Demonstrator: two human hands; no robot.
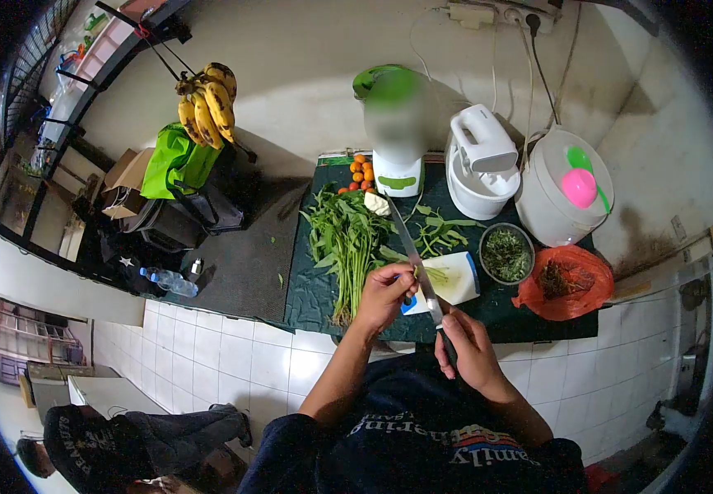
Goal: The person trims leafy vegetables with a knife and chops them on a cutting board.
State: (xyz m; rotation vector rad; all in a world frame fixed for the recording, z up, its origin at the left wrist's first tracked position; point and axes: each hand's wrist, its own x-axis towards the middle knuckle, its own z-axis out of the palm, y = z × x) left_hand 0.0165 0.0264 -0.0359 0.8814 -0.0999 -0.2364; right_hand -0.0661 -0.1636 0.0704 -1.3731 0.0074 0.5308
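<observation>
My right hand (465,346) is closed around the black handle of a long kitchen knife (413,252), its blade slanting up and to the left. My left hand (387,295) is closed in a pinch beside the blade; what its fingers hold, if anything, I cannot make out. Below the blade lies a white cutting board (465,288) with blue edges and a few green stem pieces. A large bunch of leafy greens (342,255) spreads to the left of my left hand. More loose leafy sprigs (440,233) rest behind the board.
A bowl of chopped greens (507,253) and a red plastic bag (570,305) stand on the right. Behind are a blender (398,165), a hand mixer (484,140), a white rice cooker (550,214) and small orange fruits (362,171). A person (101,445) is at lower left.
</observation>
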